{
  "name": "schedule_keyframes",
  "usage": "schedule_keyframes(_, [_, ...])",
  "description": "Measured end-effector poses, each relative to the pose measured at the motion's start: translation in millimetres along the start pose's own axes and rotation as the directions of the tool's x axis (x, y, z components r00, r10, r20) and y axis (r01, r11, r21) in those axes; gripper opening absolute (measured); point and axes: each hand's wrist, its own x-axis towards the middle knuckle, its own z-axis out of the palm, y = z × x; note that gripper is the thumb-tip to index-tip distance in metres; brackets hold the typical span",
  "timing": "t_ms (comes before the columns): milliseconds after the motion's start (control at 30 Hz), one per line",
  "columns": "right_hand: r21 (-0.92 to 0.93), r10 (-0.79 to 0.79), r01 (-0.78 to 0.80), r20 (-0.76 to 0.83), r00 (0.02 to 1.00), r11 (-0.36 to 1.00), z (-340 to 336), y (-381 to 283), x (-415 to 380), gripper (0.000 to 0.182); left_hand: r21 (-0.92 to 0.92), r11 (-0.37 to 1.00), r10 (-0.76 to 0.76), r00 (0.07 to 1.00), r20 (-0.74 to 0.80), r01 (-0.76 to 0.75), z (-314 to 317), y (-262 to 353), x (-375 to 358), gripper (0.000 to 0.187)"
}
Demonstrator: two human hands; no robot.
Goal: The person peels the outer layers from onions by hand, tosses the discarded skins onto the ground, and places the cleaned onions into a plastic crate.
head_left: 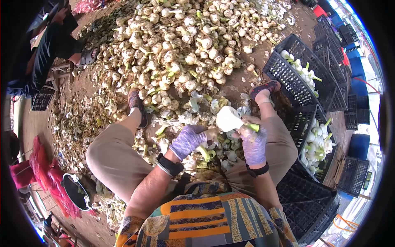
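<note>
I see a peeled white round bulb with a short green stem held up between the knees, above a litter of torn husks. The right hand, in a purple knit glove, is clamped around the green stem end of that bulb, fingers curled tight. The left hand, in a matching purple glove, is closed too, its fingertips touching the bulb's lower left side; I cannot tell whether it also grips something small of its own. Each wrist carries a black watch-like band.

Just beneath the hands lies a heap of pale green-white peelings and cut stalks on the earth floor, spread between the two sandalled feet. Beyond the feet rises a large pile of unpeeled, dirty-white bulbs with roots and stalks, filling the upper middle of my view.

To the right, beside the right leg, stand black plastic lattice crates; two of them hold cleaned white bulbs with green stems. More empty crates stack behind and below them.

At the lower left I see a black round pot with a light rim next to red mesh sacks. At the upper left another person in dark clothing sits by the pile.
</note>
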Motion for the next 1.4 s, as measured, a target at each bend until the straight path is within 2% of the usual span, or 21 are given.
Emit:
schedule_keyframes(67, [-0.105,-0.007,0.006,-0.013,1.000,0.994,5.9,3.5,-3.2,0.024,0.009,0.979,0.204,0.979,-0.025,-0.203,6.7,-13.7,6.2,0.041])
schedule_keyframes(200, [-0.317,-0.083,0.065,-0.045,0.996,0.946,6.7,14.2,-3.8,0.023,-0.112,0.977,0.160,0.971,-0.180,-0.182,18.8,-20.6,16.6,0.028])
schedule_keyframes(233, [-0.107,0.015,-0.024,-0.080,0.997,0.994,12.6,8.6,-7.5,0.020,-0.190,0.972,0.108,0.983,-0.146,-0.135,14.9,-18.1,13.7,0.020])
schedule_keyframes(267, [-0.108,0.016,-0.024,-0.078,0.997,0.994,8.8,9.3,-6.7,0.020,-0.192,0.972,0.108,0.983,-0.147,-0.136,9.8,-17.9,14.3,0.020])
schedule_keyframes(333, [0.069,0.260,-0.252,-0.147,0.954,0.965,-4.4,13.6,-2.4,0.020,-0.209,0.970,0.060,0.956,-0.288,-0.124,-2.1,-20.2,15.5,0.019])
schedule_keyframes(500, [0.409,0.330,-0.301,0.000,0.944,0.861,-13.6,16.1,-0.2,0.025,-0.133,0.982,0.051,0.862,-0.505,-0.136,-22.4,-51.2,34.7,0.018])
schedule_keyframes(567, [0.155,0.244,-0.234,-0.046,0.969,0.960,-12.6,17.8,-0.4,0.019,-0.081,0.951,0.222,0.841,-0.493,-0.299,-16.9,-47.4,33.4,0.019])
schedule_keyframes(667, [-0.075,0.089,-0.087,0.026,0.996,0.993,1.4,0.8,-8.2,0.019,0.081,0.983,0.181,0.908,-0.378,-0.162,-14.4,-28.2,16.2,0.028])
schedule_keyframes(700, [-0.074,0.092,-0.090,0.022,0.995,0.993,1.3,0.5,-10.2,0.019,-0.017,0.974,0.216,0.951,-0.220,-0.225,-13.1,-13.8,7.9,0.039])
schedule_keyframes(800, [-0.326,0.013,0.043,0.167,0.986,0.945,1.1,1.4,-10.5,0.026,0.044,0.954,0.299,0.948,-0.108,-0.296,-2.5,-2.4,3.0,0.044])
schedule_keyframes(833, [-0.391,-0.016,0.096,0.202,0.979,0.915,-0.1,3.4,-8.7,0.030,0.312,0.876,0.428,0.891,-0.151,-0.368,-0.4,-21.1,9.3,0.045])
schedule_keyframes(867, [-0.452,-0.042,0.149,0.239,0.970,0.880,-0.5,4.6,-7.0,0.035,0.311,0.876,0.427,0.892,-0.150,-0.368,1.0,-14.3,6.0,0.045])
schedule_keyframes(900, [-0.453,-0.039,0.147,0.238,0.971,0.879,0.6,4.4,-4.7,0.035,0.508,0.780,0.479,0.871,-0.110,-0.365,3.7,-1.4,-0.9,0.044])
schedule_keyframes(967, [-0.592,-0.180,0.410,0.409,0.895,0.694,4.7,3.9,-0.9,0.036,0.761,0.561,0.551,0.833,-0.049,-0.326,8.1,7.2,-5.4,0.034])
schedule_keyframes(1000, [-0.592,-0.178,0.408,0.409,0.895,0.695,5.7,3.5,-1.1,0.036,0.761,0.562,0.549,0.834,-0.050,-0.325,8.5,5.0,-4.0,0.034])
schedule_keyframes(1067, [-0.602,-0.065,0.337,0.427,0.902,0.724,7.3,2.4,-1.8,0.036,0.855,0.370,0.616,0.785,0.068,-0.364,8.0,-0.5,0.5,0.029])
schedule_keyframes(1100, [-0.618,-0.122,0.429,0.476,0.871,0.659,9.4,3.0,-2.6,0.035,0.878,0.300,0.617,0.778,0.119,-0.372,7.3,0.4,0.6,0.024])
schedule_keyframes(1200, [-0.621,-0.077,0.403,0.483,0.872,0.673,6.6,2.3,-4.0,0.037,0.883,0.281,0.644,0.756,0.118,-0.377,10.8,-9.1,4.6,0.021])
schedule_keyframes(1267, [-0.589,-0.046,0.341,0.457,0.888,0.732,0.2,3.2,-5.4,0.036,0.873,0.336,0.615,0.784,0.081,-0.354,6.2,-12.1,10.7,0.018])
schedule_keyframes(1367, [-0.481,0.000,0.180,0.351,0.936,0.858,2.8,-4.0,-13.3,0.033,0.439,0.845,0.486,0.782,-0.391,-0.306,-7.5,-19.9,20.0,0.011])
schedule_keyframes(1400, [-0.389,0.023,0.087,0.270,0.963,0.917,5.8,-8.3,-14.7,0.032,0.546,0.794,0.530,0.742,-0.410,-0.266,-17.4,-28.4,29.3,0.013])
